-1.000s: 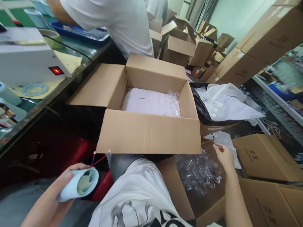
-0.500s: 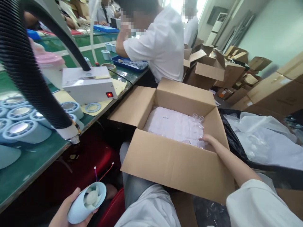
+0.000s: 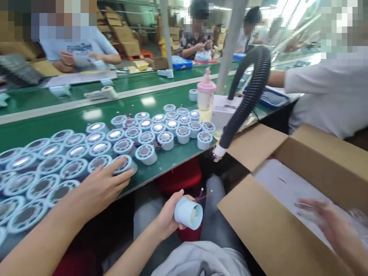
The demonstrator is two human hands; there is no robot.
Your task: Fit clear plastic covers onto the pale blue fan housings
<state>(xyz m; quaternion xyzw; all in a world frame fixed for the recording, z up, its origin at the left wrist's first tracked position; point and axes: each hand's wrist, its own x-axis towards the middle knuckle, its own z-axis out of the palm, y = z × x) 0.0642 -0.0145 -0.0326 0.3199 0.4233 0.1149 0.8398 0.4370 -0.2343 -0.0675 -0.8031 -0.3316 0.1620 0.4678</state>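
My left hand is wrapped around a pale blue round fan housing over my lap; thin red and purple wires stick out of its top. My right hand is blurred, fingers spread, inside the open cardboard box, just above the white sheet that lies in it. Clear plastic shows at the box's right edge. A third arm comes in from the lower left; that other person's hand rests on a fan housing at the conveyor's near edge.
Several pale blue fan housings stand in rows on the green conveyor. A black ribbed hose hangs down beside the box flap. Behind it stand a pink-capped bottle and a white device. Other people work around the line.
The view has swung left from the box to the conveyor. My left hand has lifted the fan housing toward the middle. My right hand stays in the box, now blurred.
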